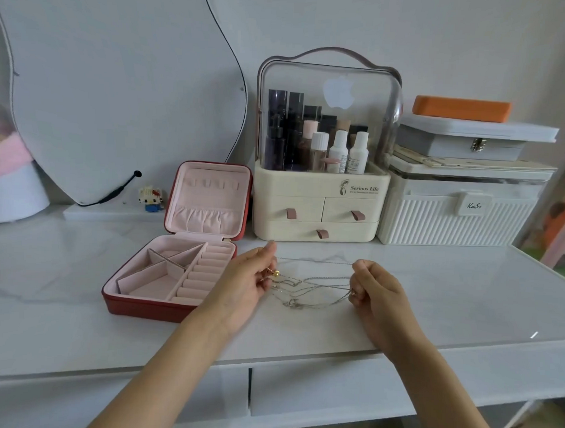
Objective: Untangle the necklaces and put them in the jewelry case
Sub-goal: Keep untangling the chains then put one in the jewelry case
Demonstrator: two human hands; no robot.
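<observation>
A bundle of thin silver necklaces [310, 291] is stretched just above the white marble tabletop between my two hands. My left hand [247, 285] pinches one end of the chains, with a small gold bead showing at its fingertips. My right hand [373, 290] has its fingers curled round the other end. One chain runs taut across the top, while the others sag in tangled loops below. The red jewelry case [173, 307] stands open to the left of my left hand, its pink compartments and ring rolls holding nothing.
A cream cosmetics organiser [320, 212] with drawers stands right behind the chains. A white ribbed box [452, 221] with stacked cases sits at the back right. A curved mirror [124, 93] and a small toy figure [150, 199] are at the back left. The table's front edge [300, 363] lies under my forearms.
</observation>
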